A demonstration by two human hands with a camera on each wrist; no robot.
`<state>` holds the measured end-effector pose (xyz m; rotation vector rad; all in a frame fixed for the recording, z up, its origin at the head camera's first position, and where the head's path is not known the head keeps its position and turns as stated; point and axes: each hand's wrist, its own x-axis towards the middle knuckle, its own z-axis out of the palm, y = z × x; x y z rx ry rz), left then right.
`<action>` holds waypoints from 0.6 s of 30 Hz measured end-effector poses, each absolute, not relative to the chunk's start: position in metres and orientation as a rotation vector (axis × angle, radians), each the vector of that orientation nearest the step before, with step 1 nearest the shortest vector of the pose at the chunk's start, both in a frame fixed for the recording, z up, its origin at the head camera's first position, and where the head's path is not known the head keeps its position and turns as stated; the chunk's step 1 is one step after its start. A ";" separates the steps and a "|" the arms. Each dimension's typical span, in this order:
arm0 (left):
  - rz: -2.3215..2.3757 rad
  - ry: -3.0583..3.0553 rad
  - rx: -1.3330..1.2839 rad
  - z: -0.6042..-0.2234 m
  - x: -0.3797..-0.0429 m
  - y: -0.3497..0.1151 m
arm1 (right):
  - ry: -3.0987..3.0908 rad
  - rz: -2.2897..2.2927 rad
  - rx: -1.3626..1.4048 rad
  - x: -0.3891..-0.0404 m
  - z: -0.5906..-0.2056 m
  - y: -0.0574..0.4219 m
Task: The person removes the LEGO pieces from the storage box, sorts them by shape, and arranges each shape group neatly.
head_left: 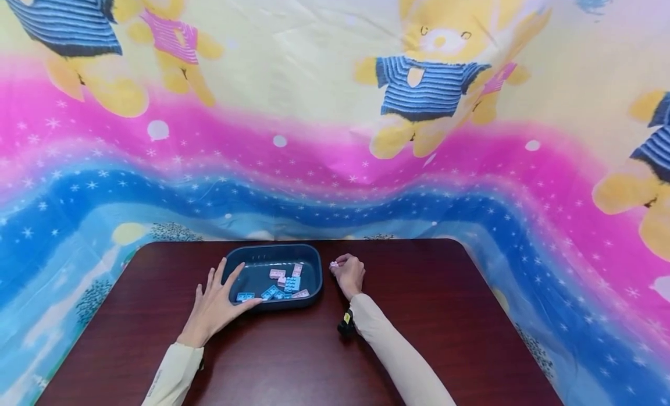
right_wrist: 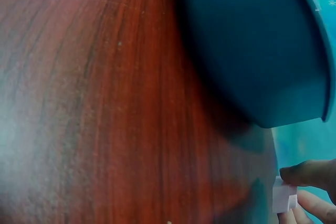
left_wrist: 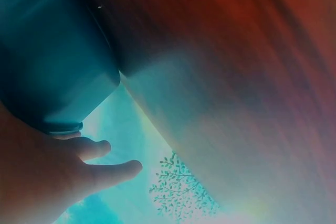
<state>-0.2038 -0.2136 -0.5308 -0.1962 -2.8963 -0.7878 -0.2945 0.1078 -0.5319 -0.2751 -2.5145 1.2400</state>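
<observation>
A dark blue-grey tray stands near the far edge of the table, with several pink bricks and blue bricks lying loose in it. My left hand rests at the tray's left end, fingers spread and straight, thumb along the near rim. In the left wrist view two of its fingers stretch out beyond the tray wall. Just right of the tray, my right hand pinches a small pale pink brick between thumb and fingers, apart from the tray.
The dark red-brown wooden table reaches to a hanging cloth printed with bears, which closes off the back and both sides. A black strap device sits on the right wrist.
</observation>
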 end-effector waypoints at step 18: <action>-0.804 -2.895 -0.206 -0.530 -0.204 -0.214 | -2.494 1.199 -0.287 -0.297 -0.547 0.102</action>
